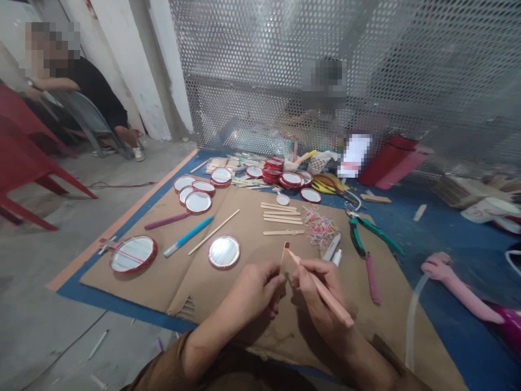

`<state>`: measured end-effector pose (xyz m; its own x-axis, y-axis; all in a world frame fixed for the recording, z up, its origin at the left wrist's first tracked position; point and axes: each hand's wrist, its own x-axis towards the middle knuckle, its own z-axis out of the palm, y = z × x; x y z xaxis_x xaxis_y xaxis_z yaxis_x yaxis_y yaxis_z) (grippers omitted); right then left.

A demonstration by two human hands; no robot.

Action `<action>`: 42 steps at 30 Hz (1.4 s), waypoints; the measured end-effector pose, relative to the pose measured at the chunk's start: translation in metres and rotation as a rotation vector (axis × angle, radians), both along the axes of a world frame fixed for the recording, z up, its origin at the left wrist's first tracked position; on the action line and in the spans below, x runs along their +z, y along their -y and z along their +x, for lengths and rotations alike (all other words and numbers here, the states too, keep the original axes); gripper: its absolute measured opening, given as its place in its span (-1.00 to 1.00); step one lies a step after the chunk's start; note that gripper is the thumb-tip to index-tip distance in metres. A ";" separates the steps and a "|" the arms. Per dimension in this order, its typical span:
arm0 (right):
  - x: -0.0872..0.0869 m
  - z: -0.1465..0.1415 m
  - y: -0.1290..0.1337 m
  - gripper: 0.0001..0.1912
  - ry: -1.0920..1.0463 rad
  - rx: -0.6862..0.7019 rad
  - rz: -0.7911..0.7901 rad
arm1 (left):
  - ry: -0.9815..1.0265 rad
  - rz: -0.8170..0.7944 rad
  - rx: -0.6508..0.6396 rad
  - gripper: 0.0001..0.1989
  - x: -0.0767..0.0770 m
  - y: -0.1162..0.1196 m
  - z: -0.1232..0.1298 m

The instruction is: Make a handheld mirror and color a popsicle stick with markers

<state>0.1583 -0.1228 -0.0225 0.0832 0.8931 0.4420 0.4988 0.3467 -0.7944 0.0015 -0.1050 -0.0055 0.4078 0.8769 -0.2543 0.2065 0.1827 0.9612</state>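
Note:
My left hand is closed on a flat wooden craft stick, which it holds upright over the cardboard sheet. The stick's top end is dark red. Pinched in my right hand is a peach-pink pen, its tip at or very near that red end. Left of my hands lies a small round mirror with a red rim. Several plain craft sticks lie in a row beyond my hands, beside a heap of small coloured rubber bands.
A larger red-rimmed mirror, a blue pen and a thin wooden stick lie at left. Stacked round mirrors stand at the back. Green-handled pliers and small tubes are at right. A person sits beyond, at left.

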 end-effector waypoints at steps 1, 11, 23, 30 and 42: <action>-0.001 0.000 0.000 -0.86 -0.004 0.004 0.002 | 0.000 0.007 -0.001 -0.76 0.000 0.000 0.000; 0.001 0.000 0.000 -0.86 -0.025 -0.047 -0.016 | -0.002 0.022 0.003 -0.78 0.002 0.002 0.000; -0.005 0.002 -0.001 -0.85 0.008 0.029 0.018 | -0.007 0.032 0.004 -0.76 0.001 0.001 0.000; -0.003 0.001 0.000 -0.87 0.011 0.046 0.028 | -0.008 0.037 0.003 -0.77 -0.002 0.001 -0.001; 0.002 -0.003 0.001 -0.87 0.027 0.044 0.041 | 0.009 0.027 0.004 -0.79 -0.004 0.002 -0.001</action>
<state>0.1554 -0.1235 -0.0204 0.0315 0.8769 0.4797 0.5034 0.4007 -0.7655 0.0001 -0.1067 -0.0096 0.4069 0.8850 -0.2263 0.1967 0.1570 0.9678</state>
